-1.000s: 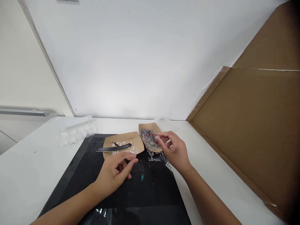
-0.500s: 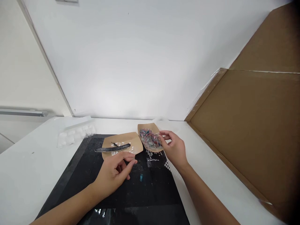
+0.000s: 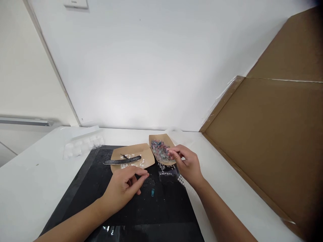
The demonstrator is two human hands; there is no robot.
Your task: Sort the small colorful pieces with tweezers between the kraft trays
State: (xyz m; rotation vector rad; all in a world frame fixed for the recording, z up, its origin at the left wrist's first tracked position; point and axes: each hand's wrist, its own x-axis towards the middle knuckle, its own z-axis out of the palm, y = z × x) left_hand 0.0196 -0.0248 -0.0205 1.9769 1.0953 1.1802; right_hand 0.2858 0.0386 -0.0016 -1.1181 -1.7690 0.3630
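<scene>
My left hand (image 3: 126,185) hovers over the black mat, thumb and forefinger tips pinched together; whatever is between them is too small to make out. Just behind it, a brown paper tray (image 3: 148,154) holds small white bits (image 3: 142,165) and a long, dark, curved strip like a nail file (image 3: 122,160). My right hand (image 3: 188,164) is at the right edge of a second paper tray (image 3: 154,137), which is heaped with small red, teal and clear pieces (image 3: 159,149). Its fingertips are closed together over the heap, and their contents cannot be made out. A teal piece (image 3: 152,192) lies alone on the mat.
The black mat (image 3: 151,215) covers the middle of the white table (image 3: 27,188). A clear plastic tray (image 3: 82,146) stands at the back left. Sheets with white dots (image 3: 181,179) lie near my right wrist. Cardboard (image 3: 262,141) walls the right side; a white wall (image 3: 141,74) rises behind.
My right hand has moved slightly left over the coloured pieces. My left finger and thumb have come together. The view has tilted up a little.
</scene>
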